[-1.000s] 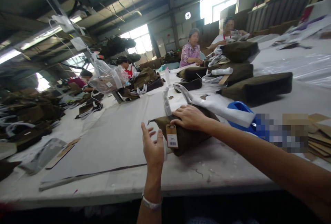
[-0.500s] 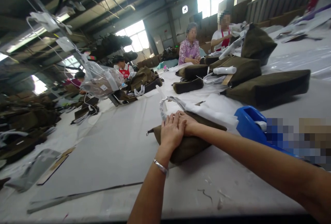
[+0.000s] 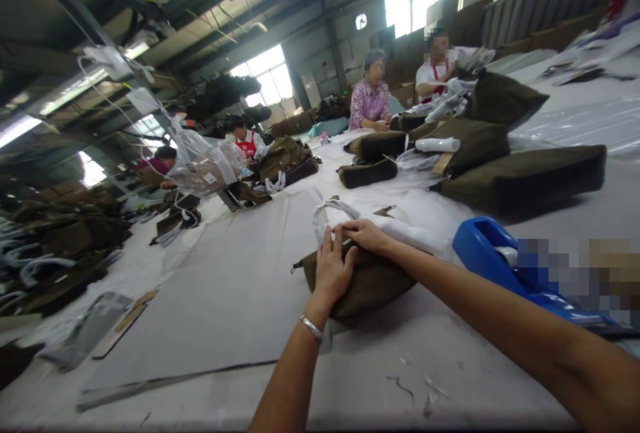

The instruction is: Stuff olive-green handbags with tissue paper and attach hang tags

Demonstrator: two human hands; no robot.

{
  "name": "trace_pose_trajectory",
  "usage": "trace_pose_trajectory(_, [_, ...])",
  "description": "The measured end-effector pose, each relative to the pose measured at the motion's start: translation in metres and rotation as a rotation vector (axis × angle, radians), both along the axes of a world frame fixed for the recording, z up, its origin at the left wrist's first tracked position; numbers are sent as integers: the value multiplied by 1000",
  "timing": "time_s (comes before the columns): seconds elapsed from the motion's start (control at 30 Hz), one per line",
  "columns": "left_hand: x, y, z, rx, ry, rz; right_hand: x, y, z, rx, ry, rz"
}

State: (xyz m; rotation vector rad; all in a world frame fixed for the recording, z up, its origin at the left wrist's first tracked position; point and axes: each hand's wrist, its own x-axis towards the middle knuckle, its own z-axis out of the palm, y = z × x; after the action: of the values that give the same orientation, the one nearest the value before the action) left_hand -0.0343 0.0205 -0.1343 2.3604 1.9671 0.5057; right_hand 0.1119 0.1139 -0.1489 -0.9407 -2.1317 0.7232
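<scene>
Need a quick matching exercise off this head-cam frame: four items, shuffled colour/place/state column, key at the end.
Column 1
1. Bracelet
2. Tape dispenser
3. Bag handle
4. Left hand

Column 2
A. White-wrapped, arched up in a loop
B. Resting on the olive bag, fingers up toward its top
C. Silver, worn around a wrist
D. Blue, on the table to the right of that bag

Pairs: 1-C, 2-D, 3-A, 4-B

Bag's top edge [image 3: 357, 246] partly covered by both hands. Box stack [image 3: 613, 266] at right pixelated; forearms cut off by frame edge.
</scene>
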Motion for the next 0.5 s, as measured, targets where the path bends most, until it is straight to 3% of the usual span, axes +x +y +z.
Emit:
trace_pose_trajectory(0.1, [2, -13, 5, -20, 73, -104, 31, -10, 6, 104, -97, -114])
trace_pose_trajectory(0.2, [11, -27, -4, -59, 178, -241, 48, -27, -6, 172, -213, -149])
trace_pose_trajectory(0.3, [23, -34, -9, -100, 144, -226, 50, -36, -15, 168, -296, -138])
trace_pose_trajectory(0.43, [26, -32, 7, -149, 37, -213, 57, -36, -2, 86, -295, -103])
trace_pose_trajectory(0.5, [19, -32, 21, -137, -21, -190, 71, -38, 8, 28, -252, -158])
